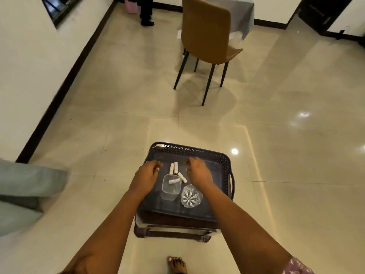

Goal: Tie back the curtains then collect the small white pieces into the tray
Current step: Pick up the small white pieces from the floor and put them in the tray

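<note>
Glossy cream tile floor (pixel 276 155); a dark perforated tray (pixel 225 161) sits on a low stool (pixel 173 232) at the person's feet. Left hand (pixel 147 175) and right hand (pixel 199 172) both hover low over the tray, fingers loosely curled, nothing visibly held. Between them lie the small white pieces (pixel 173 169): two upright pair-wise, long axes pointing away from the person; a third (pixel 182 177) slanted, nearer the right hand; a fourth (pixel 174 181) across a clear plastic tub (pixel 170 187). Cut-glass bowl (pixel 191 196) beside the tub. Judgement: either hand reaches equally; inward pinch along the short axis. Brown chair (pixel 205 32) well beyond.
</note>
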